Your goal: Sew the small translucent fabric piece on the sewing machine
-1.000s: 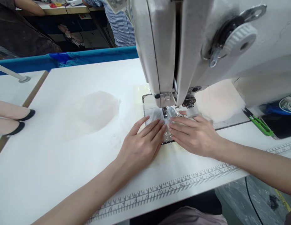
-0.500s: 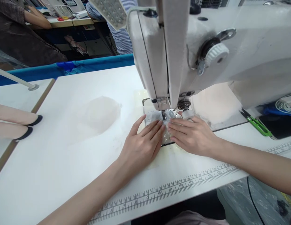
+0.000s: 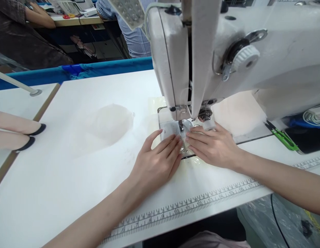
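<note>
A white sewing machine [image 3: 170, 62] stands over the table, its presser foot [image 3: 181, 126] down at the bed plate. Under the foot lies a thin, see-through whitish piece of fabric [image 3: 169, 129]; its full outline is hard to make out. My left hand [image 3: 160, 156] rests flat to the left of the foot, fingertips at the near edge of the fabric and thumb spread out. To the right of the foot, my right hand [image 3: 214, 146] lies with fingers stretched toward the left one. Neither hand grasps anything; a narrow gap separates their fingertips.
Green-handled scissors [image 3: 282, 136] lie at the right, beside a dark flat object [image 3: 308, 137]. Pale pinkish fabric [image 3: 237, 112] sits beneath the machine arm. A printed ruler [image 3: 175, 212] runs along the front edge. Two pale tubular pieces with dark ends [image 3: 18, 132] lie at left. People sit beyond.
The view has shifted slightly, so the machine appears a little further right. Both hands stay flat beside the presser foot, with little movement of their own.
</note>
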`<control>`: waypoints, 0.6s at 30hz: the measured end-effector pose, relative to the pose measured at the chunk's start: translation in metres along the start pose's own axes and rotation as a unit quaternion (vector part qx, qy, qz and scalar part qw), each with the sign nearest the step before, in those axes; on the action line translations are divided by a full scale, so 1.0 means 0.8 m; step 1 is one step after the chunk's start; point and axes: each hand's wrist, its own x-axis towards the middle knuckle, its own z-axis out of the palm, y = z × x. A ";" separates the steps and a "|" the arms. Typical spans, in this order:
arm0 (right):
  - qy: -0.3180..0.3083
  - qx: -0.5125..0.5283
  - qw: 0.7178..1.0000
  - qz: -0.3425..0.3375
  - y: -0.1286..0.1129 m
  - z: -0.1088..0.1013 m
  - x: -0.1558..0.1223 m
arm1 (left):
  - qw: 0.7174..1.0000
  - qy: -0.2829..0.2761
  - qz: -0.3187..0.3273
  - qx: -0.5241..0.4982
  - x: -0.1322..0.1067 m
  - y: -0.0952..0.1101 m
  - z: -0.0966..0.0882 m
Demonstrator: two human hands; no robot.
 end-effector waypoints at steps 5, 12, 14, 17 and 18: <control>-0.016 0.004 1.000 0.008 0.000 -0.004 -0.001 | 1.000 -0.006 -0.003 0.005 -0.001 0.007 -0.003; -0.008 -0.011 1.000 0.010 0.001 -0.001 -0.001 | 1.000 -0.002 -0.005 0.002 -0.001 0.004 -0.001; -0.005 -0.018 1.000 0.009 0.001 0.001 0.000 | 1.000 -0.002 -0.009 0.003 -0.001 0.003 0.000; -0.008 -0.024 1.000 0.009 0.002 0.003 0.001 | 1.000 0.000 -0.015 0.000 -0.002 0.000 0.003; -0.014 -0.028 0.999 0.011 0.003 0.003 0.002 | 1.000 0.001 -0.016 -0.002 -0.002 -0.001 0.005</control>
